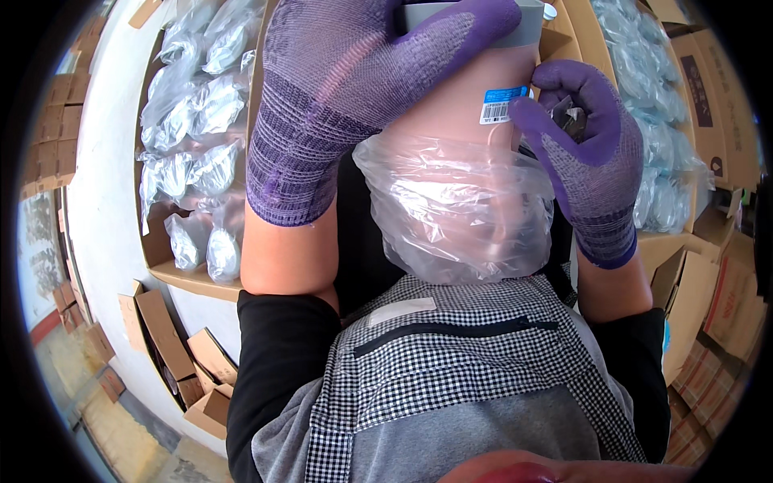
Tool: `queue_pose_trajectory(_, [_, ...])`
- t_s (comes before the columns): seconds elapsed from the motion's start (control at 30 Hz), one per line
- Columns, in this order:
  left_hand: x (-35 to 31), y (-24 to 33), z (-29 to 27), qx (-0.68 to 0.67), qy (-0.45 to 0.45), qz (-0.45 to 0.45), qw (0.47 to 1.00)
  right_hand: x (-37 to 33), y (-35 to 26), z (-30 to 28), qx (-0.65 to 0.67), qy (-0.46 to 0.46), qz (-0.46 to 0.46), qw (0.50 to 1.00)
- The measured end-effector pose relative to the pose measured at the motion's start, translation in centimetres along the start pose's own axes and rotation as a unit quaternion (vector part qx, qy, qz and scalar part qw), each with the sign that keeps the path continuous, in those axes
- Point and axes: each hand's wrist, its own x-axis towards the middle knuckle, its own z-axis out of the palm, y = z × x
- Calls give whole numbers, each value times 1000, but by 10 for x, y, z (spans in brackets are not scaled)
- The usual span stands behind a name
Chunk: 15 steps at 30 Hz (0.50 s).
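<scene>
A pink container, apparently plastic, with a grey rim at its far end lies before my chest. Crinkled clear plastic bag covers its near part. My left hand, in a purple knit glove, is closed over the container's far left side, thumb stretched along the grey rim. A white and blue barcode label sits on the pink surface. Beside it, my gloved right hand curls around a small dark, shiny item that I cannot identify. My right thumb tip is close to the label.
At left stands an open cardboard box filled with rows of bagged items. More clear-bagged items fill a box at right. Folded cardboard leans at lower left. Stacked cartons line the right edge.
</scene>
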Motion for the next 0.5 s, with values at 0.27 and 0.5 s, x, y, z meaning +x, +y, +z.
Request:
queue_pose_trajectory(0.27, [1,10,-6,22,-25,-56,998,3,-15,3,-6,-6,39,999])
queue_pose_trajectory(0.5, [-4,6,-6,-20,26,-31,999,-2,-1,8,100,5,10,995])
